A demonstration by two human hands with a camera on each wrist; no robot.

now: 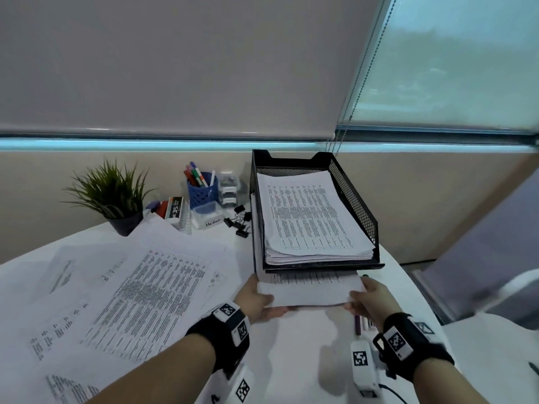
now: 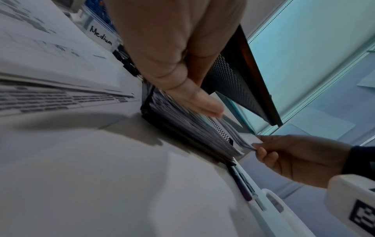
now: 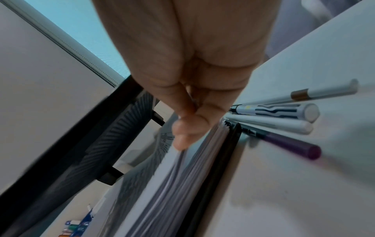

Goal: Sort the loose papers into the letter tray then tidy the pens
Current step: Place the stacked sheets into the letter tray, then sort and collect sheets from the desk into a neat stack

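- Loose papers (image 1: 125, 290) lie spread across the lower left of the frame
- Left hand (image 1: 256, 298) and right hand (image 1: 370, 298) pinch a sheaf (image 1: 312, 290) half inside the letter tray's (image 1: 354, 199) lower tier, centre frame
- Pens (image 1: 363, 323) lie beside the right hand

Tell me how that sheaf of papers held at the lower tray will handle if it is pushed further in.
The sheaf of papers is thin and probably floppy; the left hand and right hand grip its near corners, likely to stop sagging. Its fanned edges suggest loose sheets may slide apart. It may catch on the paper already in the lower tray.
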